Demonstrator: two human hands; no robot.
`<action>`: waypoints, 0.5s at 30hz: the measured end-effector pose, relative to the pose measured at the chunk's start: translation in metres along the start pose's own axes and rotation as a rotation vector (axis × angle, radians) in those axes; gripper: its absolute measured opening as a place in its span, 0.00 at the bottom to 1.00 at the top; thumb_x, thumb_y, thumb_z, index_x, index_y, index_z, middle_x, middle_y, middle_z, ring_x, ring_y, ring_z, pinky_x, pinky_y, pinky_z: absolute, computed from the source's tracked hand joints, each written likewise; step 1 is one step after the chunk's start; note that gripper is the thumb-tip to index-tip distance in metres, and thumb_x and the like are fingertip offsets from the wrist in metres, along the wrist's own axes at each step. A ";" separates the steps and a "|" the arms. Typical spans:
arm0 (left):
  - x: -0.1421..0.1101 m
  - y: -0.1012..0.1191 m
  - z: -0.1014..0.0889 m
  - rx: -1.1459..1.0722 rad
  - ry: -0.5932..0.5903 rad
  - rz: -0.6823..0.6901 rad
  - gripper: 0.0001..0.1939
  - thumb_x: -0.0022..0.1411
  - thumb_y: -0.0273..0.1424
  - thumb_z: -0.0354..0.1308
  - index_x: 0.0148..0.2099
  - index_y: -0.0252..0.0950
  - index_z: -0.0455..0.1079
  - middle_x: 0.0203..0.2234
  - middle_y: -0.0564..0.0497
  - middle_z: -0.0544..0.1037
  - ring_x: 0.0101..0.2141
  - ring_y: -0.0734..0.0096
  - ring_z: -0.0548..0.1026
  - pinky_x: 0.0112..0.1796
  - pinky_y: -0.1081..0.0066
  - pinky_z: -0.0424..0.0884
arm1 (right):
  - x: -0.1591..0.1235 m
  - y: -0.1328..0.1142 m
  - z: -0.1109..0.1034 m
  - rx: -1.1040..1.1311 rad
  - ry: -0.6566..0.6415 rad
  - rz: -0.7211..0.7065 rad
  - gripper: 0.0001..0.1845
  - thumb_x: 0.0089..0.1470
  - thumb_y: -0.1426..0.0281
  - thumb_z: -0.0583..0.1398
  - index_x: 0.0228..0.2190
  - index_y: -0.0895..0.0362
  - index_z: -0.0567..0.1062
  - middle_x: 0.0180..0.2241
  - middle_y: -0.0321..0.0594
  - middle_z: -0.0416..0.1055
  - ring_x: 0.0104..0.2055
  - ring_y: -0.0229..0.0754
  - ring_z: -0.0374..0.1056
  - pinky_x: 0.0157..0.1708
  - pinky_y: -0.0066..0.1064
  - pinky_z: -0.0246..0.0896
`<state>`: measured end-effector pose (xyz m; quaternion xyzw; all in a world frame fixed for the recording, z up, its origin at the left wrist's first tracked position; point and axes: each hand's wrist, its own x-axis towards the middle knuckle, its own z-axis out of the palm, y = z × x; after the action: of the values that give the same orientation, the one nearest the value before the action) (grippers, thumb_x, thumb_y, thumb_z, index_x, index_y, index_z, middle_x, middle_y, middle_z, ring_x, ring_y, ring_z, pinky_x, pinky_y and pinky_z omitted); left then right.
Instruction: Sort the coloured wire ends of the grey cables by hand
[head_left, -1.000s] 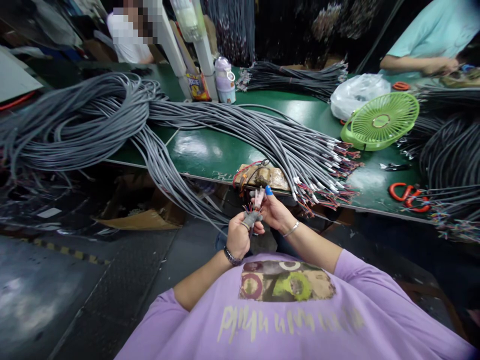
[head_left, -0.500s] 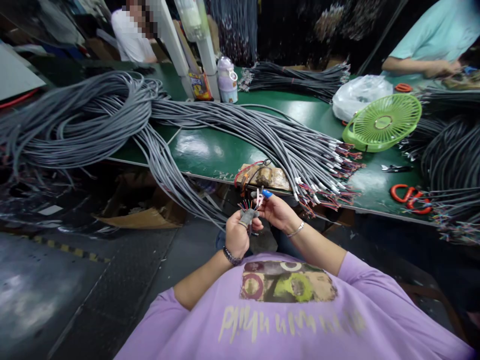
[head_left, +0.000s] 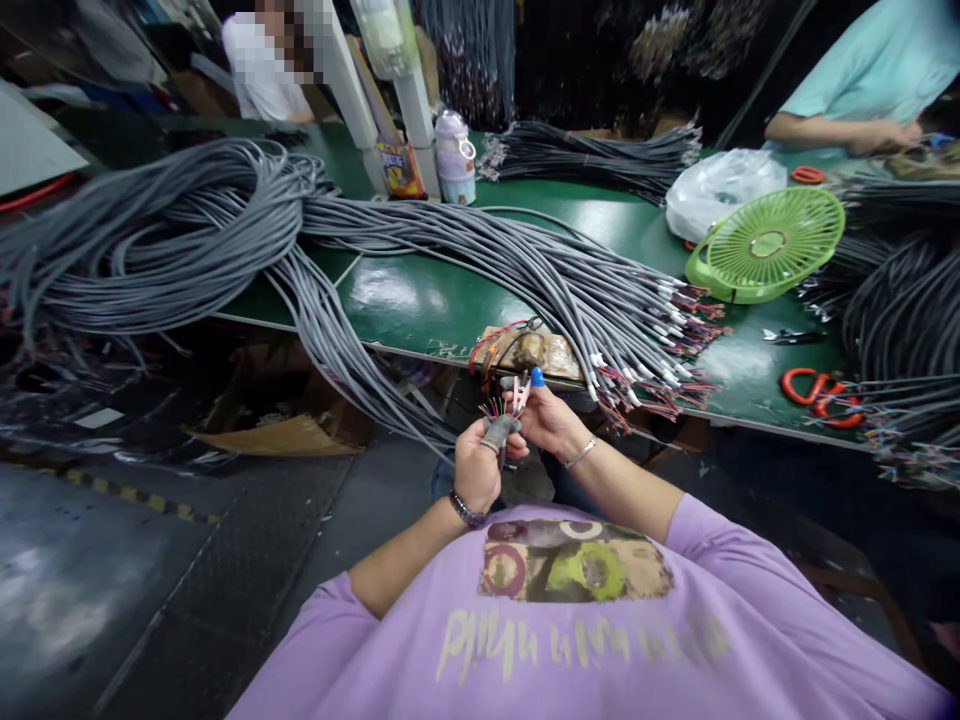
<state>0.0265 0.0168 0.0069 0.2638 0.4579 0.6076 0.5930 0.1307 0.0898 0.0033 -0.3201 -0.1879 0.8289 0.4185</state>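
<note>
We're seeing blurred packet print; our left hand is gripping splayed multicolour wires, our right hand pinching a pinkish-white piece.

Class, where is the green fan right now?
In the head view, the green fan lies on the right side of the table, beside the white plastic bag.

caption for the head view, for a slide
Left hand grips a cable end with splayed thin wires beside the right hand, below a green workbench bearing grey cables.
</note>
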 end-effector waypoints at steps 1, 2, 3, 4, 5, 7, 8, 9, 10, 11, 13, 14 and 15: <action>0.000 0.000 0.000 0.007 0.003 -0.001 0.11 0.52 0.36 0.61 0.29 0.32 0.71 0.17 0.53 0.76 0.18 0.74 0.74 0.22 0.75 0.69 | 0.000 0.000 0.001 0.007 0.014 -0.011 0.24 0.50 0.48 0.58 0.25 0.57 0.71 0.23 0.37 0.71 0.22 0.36 0.64 0.24 0.28 0.63; 0.000 0.000 0.001 0.016 0.007 -0.002 0.11 0.52 0.37 0.61 0.28 0.32 0.70 0.16 0.53 0.75 0.18 0.74 0.73 0.21 0.75 0.69 | 0.001 0.000 0.003 0.011 0.028 -0.022 0.24 0.50 0.48 0.58 0.25 0.57 0.71 0.22 0.37 0.71 0.22 0.35 0.63 0.24 0.27 0.62; -0.001 -0.001 0.001 0.026 0.010 -0.006 0.11 0.52 0.37 0.61 0.27 0.32 0.70 0.16 0.53 0.75 0.17 0.74 0.73 0.22 0.75 0.69 | 0.001 0.001 0.004 0.012 0.040 -0.030 0.23 0.50 0.48 0.59 0.25 0.57 0.71 0.22 0.36 0.71 0.21 0.35 0.63 0.23 0.27 0.62; -0.001 -0.001 0.001 0.037 0.011 -0.010 0.12 0.52 0.37 0.61 0.27 0.32 0.69 0.16 0.52 0.75 0.17 0.74 0.73 0.22 0.75 0.69 | 0.001 0.001 0.005 0.013 0.050 -0.033 0.23 0.50 0.48 0.59 0.25 0.57 0.71 0.21 0.36 0.71 0.21 0.35 0.63 0.23 0.27 0.61; -0.002 -0.001 0.001 0.044 0.011 -0.013 0.12 0.52 0.37 0.61 0.27 0.32 0.69 0.16 0.52 0.75 0.17 0.74 0.73 0.22 0.75 0.70 | 0.001 0.001 0.005 0.016 0.056 -0.031 0.24 0.50 0.48 0.58 0.25 0.57 0.71 0.22 0.36 0.71 0.21 0.35 0.63 0.22 0.27 0.61; -0.002 -0.002 0.000 0.052 0.007 -0.018 0.11 0.52 0.37 0.61 0.28 0.32 0.70 0.16 0.52 0.76 0.18 0.74 0.74 0.23 0.74 0.70 | 0.000 0.001 0.004 0.025 0.052 -0.023 0.25 0.50 0.46 0.57 0.25 0.57 0.71 0.23 0.37 0.72 0.22 0.35 0.63 0.22 0.27 0.61; -0.003 -0.002 0.000 0.051 0.003 -0.018 0.11 0.52 0.37 0.61 0.29 0.32 0.71 0.17 0.52 0.76 0.18 0.73 0.74 0.24 0.74 0.70 | -0.001 0.001 0.002 0.026 0.038 -0.022 0.26 0.51 0.45 0.55 0.26 0.57 0.70 0.24 0.38 0.72 0.22 0.35 0.64 0.23 0.27 0.61; -0.003 -0.002 -0.001 0.048 0.000 -0.015 0.11 0.52 0.36 0.61 0.29 0.32 0.71 0.17 0.52 0.76 0.19 0.73 0.74 0.24 0.74 0.71 | -0.003 0.001 0.000 0.022 0.013 -0.021 0.27 0.51 0.44 0.54 0.26 0.57 0.71 0.25 0.38 0.72 0.23 0.36 0.64 0.24 0.27 0.62; -0.003 -0.002 -0.002 0.044 -0.003 -0.013 0.10 0.52 0.36 0.61 0.30 0.32 0.71 0.17 0.52 0.76 0.19 0.73 0.74 0.24 0.74 0.71 | -0.006 0.001 -0.004 0.010 -0.021 -0.017 0.28 0.51 0.44 0.53 0.27 0.56 0.71 0.25 0.38 0.72 0.24 0.36 0.65 0.25 0.27 0.63; -0.004 -0.002 -0.004 0.043 -0.005 -0.010 0.10 0.53 0.35 0.60 0.30 0.32 0.71 0.17 0.52 0.76 0.19 0.73 0.74 0.24 0.73 0.71 | -0.010 0.002 -0.008 -0.010 -0.058 -0.012 0.28 0.51 0.43 0.53 0.29 0.56 0.72 0.26 0.39 0.72 0.25 0.36 0.65 0.26 0.28 0.63; -0.005 -0.003 -0.006 0.046 -0.005 -0.004 0.10 0.53 0.36 0.60 0.28 0.33 0.71 0.17 0.52 0.76 0.19 0.73 0.74 0.24 0.73 0.71 | -0.018 0.004 -0.016 -0.076 -0.124 -0.001 0.28 0.49 0.44 0.55 0.31 0.57 0.73 0.28 0.39 0.72 0.27 0.36 0.66 0.29 0.29 0.64; -0.006 -0.003 -0.008 0.050 -0.006 0.001 0.10 0.53 0.36 0.60 0.28 0.33 0.70 0.18 0.52 0.76 0.19 0.73 0.74 0.25 0.73 0.70 | -0.023 0.006 -0.020 -0.121 -0.144 -0.007 0.26 0.47 0.46 0.59 0.32 0.58 0.73 0.29 0.39 0.72 0.27 0.36 0.65 0.30 0.29 0.63; -0.007 -0.004 -0.009 0.058 -0.009 0.007 0.10 0.53 0.36 0.60 0.27 0.33 0.70 0.18 0.52 0.76 0.19 0.73 0.74 0.25 0.73 0.70 | -0.028 0.008 -0.023 -0.174 -0.153 -0.029 0.24 0.45 0.49 0.62 0.32 0.58 0.74 0.29 0.38 0.71 0.27 0.35 0.65 0.30 0.28 0.63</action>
<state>0.0219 0.0076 0.0010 0.2852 0.4715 0.5951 0.5850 0.1542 0.0632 -0.0073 -0.2881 -0.2952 0.8253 0.3858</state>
